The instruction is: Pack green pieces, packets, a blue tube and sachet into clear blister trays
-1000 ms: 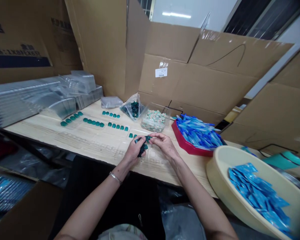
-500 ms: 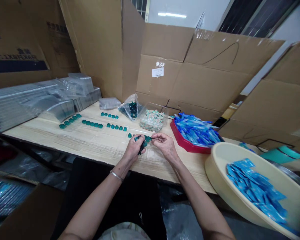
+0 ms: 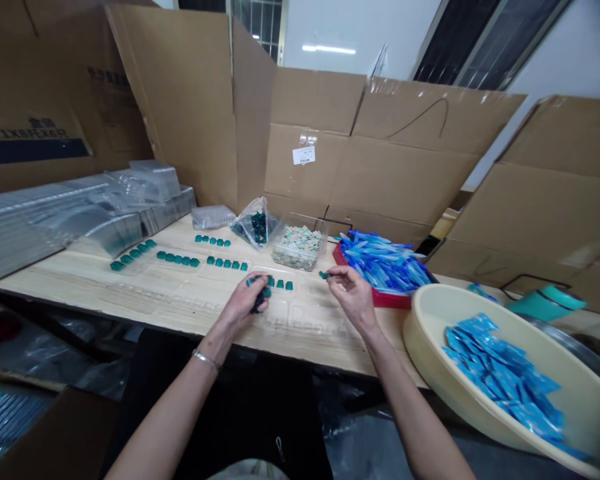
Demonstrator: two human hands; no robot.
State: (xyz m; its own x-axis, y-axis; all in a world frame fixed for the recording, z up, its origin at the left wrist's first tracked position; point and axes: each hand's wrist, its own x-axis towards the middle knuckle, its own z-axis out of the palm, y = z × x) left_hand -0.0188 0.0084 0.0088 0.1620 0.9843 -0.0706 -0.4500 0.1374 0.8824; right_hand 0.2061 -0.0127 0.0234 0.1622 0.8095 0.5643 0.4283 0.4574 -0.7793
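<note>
A long wooden table [image 3: 320, 340] stands against opened cardboard cartons [image 3: 380, 160]. At its right front corner sits a cream basin [image 3: 430, 333] of blue sachets [image 3: 500, 373]; near the far edge, right of centre, is a red tray [image 3: 380, 300] of blue plastic pieces [image 3: 385, 263]. Along the far edge lie rows of teal pieces [image 3: 177, 260], a clear bag [image 3: 255, 223] and a plastic tub [image 3: 298, 257]. Left hand [image 3: 240, 300]: grip closed on a dark teal cluster [image 3: 259, 301]. Right hand [image 3: 347, 293]: grip pinched on a small teal piece [image 3: 324, 274] between thumb and forefinger, over the table. Pieces judged light, stiff and smooth, possibly slippery; best held by their edges.
</note>
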